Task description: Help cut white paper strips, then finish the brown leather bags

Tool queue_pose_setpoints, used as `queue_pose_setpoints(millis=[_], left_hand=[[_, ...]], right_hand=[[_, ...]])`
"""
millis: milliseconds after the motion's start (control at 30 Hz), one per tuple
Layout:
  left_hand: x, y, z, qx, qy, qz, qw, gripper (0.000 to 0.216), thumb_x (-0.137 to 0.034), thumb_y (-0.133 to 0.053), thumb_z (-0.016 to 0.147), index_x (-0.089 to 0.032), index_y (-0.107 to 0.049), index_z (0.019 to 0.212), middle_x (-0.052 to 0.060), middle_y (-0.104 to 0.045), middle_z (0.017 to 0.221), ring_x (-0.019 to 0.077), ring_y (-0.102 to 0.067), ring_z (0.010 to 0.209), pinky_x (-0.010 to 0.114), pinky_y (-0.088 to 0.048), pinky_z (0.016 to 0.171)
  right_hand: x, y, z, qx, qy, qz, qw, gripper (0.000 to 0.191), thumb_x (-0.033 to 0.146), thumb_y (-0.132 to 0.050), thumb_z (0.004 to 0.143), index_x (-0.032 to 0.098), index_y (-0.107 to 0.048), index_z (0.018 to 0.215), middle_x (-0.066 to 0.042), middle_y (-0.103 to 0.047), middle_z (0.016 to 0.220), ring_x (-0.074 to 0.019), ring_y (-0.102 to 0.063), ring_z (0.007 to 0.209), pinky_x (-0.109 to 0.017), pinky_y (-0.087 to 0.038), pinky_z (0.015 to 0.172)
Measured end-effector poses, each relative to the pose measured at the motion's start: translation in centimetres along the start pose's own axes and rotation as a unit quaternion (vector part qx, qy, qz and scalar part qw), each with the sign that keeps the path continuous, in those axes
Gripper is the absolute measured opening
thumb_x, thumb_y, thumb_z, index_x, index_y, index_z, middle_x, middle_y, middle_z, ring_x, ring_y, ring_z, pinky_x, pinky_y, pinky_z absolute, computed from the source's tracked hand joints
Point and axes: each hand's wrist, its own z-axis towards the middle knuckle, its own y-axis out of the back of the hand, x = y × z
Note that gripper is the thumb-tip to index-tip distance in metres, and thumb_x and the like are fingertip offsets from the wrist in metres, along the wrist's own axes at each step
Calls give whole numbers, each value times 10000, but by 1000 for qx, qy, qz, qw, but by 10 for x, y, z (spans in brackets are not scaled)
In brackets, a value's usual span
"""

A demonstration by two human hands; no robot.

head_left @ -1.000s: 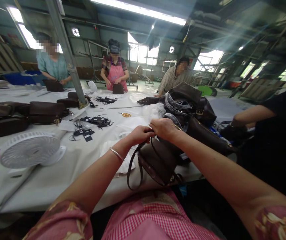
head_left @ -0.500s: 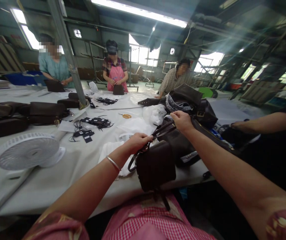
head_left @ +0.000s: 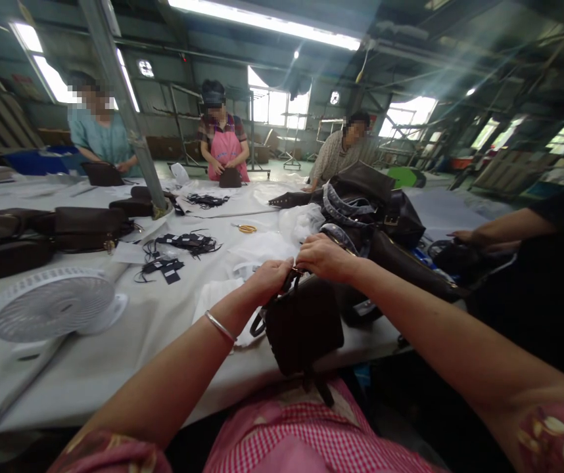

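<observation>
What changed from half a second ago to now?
The right hand moved left and slightly down, meeting the left hand at the top of the dark bag; can't tell whether its grip changed. The fan, yellow-handled scissors and black tags stayed put.

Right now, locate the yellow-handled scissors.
In the head view, the yellow-handled scissors lie beyond the left hand, just left of centre, between the nearer black hang tags and the crumpled plastic.

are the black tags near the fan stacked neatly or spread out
Spread out: the black tags lie loose at different angles, some overlapping.
</observation>
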Motion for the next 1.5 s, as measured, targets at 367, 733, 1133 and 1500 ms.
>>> queue_pose_setpoints(millis=[367,733,1133,1500], left_hand=[[11,-1,-19,29,66,-99,992,358,-528,-524,873,-188,-560,765,-60,-373,529,68,-301,388,208,-197,389],[35,-10,-70,-10,95,-149,984,500,-662,-504,844,-172,-576,780,-49,-362,589,58,-235,429,240,-136,405],[-12,-15,-62,193,114,-221,949,455,-500,-786,692,-141,-618,915,36,-622,734,141,-632,593,264,-511,542],[-32,-25,-42,53,61,-314,946,388,-470,-749,751,-166,-509,773,-91,-378,562,12,-298,388,128,-243,356]], right_hand=[[-46,-8,-25,-100,-56,-195,974,319,353,-449,969,173,-647,795,-89,-624,836,-242,-461,946,-412,-244,921],[-107,-13,-44,-179,-288,-211,917,313,364,-533,904,141,-652,718,-116,-647,789,-276,-462,948,-441,-242,857],[-64,19,-3,-234,-297,-43,925,301,344,-471,939,167,-709,882,-109,-687,929,-264,-540,934,-368,-341,835],[68,-10,-41,-180,-198,290,919,308,432,-419,977,207,-626,937,-28,-665,807,-167,-603,729,-268,-434,676]])
